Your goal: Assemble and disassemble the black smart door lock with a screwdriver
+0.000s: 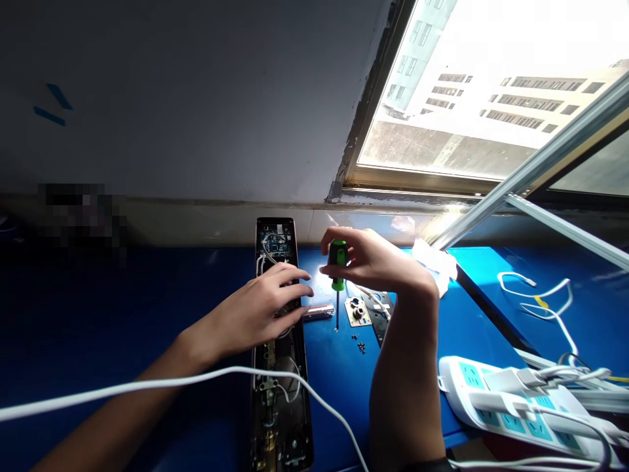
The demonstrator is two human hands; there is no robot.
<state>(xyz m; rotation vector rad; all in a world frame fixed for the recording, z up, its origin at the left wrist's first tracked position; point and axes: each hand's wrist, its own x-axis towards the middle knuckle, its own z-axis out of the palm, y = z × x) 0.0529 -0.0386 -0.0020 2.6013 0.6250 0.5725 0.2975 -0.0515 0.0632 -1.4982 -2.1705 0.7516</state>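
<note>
My right hand (376, 259) grips a green and black screwdriver (339, 262) by its handle. The shaft points straight down, and a small bright piece, perhaps a screw, shows at its tip. My left hand (278, 301) lies across a long, black, opened device housing (307, 419), fingers spread and holding nothing. A circuit board (275, 244) and thin white wires show inside the housing; my hand hides its middle. Beside it lies a silvery cylindrical part (319, 312). Right of the screwdriver are a square metal plate (358, 313) with a round fitting and several small dark screws (362, 347).
A white cable (196, 378) passes over my left forearm and the housing. On the right stands a power strip (515, 400) crowded with plugs. A dark flat plate (381, 314) lies partly behind my right forearm. Wall and window (466, 131) bound the blue table's (196, 282) far side.
</note>
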